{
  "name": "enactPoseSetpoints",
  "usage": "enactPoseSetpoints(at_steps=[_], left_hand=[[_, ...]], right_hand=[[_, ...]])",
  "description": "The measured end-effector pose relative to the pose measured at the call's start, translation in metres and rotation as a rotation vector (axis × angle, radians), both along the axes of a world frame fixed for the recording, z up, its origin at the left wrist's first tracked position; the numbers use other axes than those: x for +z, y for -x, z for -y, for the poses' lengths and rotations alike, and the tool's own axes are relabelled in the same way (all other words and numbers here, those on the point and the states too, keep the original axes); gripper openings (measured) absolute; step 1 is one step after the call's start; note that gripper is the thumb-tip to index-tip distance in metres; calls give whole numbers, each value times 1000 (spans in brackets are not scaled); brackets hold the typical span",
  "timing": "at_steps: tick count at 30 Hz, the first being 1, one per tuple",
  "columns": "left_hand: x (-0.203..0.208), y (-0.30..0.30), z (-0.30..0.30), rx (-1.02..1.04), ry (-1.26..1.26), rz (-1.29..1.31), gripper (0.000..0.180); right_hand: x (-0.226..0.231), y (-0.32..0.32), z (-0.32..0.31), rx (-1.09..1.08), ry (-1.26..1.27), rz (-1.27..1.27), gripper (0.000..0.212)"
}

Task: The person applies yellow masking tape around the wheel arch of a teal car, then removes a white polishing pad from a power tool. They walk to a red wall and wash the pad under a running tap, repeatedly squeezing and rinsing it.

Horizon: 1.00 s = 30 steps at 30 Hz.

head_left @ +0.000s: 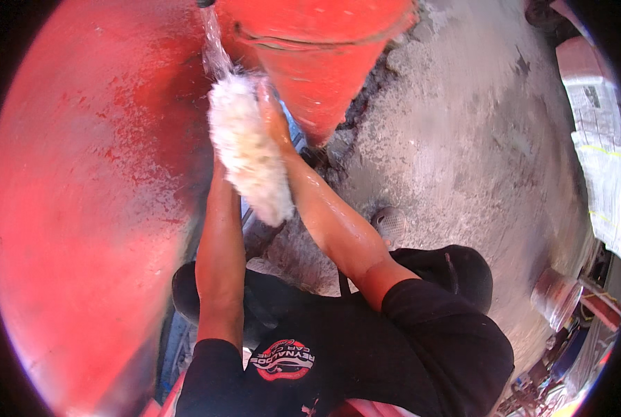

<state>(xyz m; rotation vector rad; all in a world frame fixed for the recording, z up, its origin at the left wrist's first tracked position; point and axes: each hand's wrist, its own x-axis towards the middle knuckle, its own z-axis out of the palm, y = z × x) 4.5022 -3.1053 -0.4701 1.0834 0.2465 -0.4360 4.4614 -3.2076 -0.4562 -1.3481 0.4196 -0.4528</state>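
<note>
A fluffy, off-white wash mitt (248, 146) is held up in front of me, its long pile looking wet. From a dark spout (205, 3) at the top edge, a stream of water (216, 52) runs down onto the mitt's upper end. My right hand (271, 115) grips the mitt along its right side, with the fingertips partly lost in the pile and blurred. The left forearm (221, 229) reaches up behind the mitt, which hides my left hand and its fingers. Drops of water glisten on my right forearm (331, 219).
A red tapered column or container (317, 76) stands just beyond my hands. To the left spreads a large worn red surface (81, 194). Rough grey concrete floor (463, 139) with a round drain cover (390, 221) lies right. Wrapped white packages (599, 160) and a bucket-like container (556, 299) line the far right.
</note>
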Motion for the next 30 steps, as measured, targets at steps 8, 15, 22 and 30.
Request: enactPoseSetpoints(at_steps=[8,15,22,30], left_hand=[[60,12,42,98,-516,474,30],[85,7,28,27,-754,997,25],[22,27,6,-55,14,195,81],[-2,23,11,-135,370,-105,85]], right_hand=[[-23,72,30,137,-553,-105,61],[-26,50,24,135,-510,-88,63],[-41,-23,-7,143,-282,-64,65],[-63,-22,20,134,-222,-100,67]])
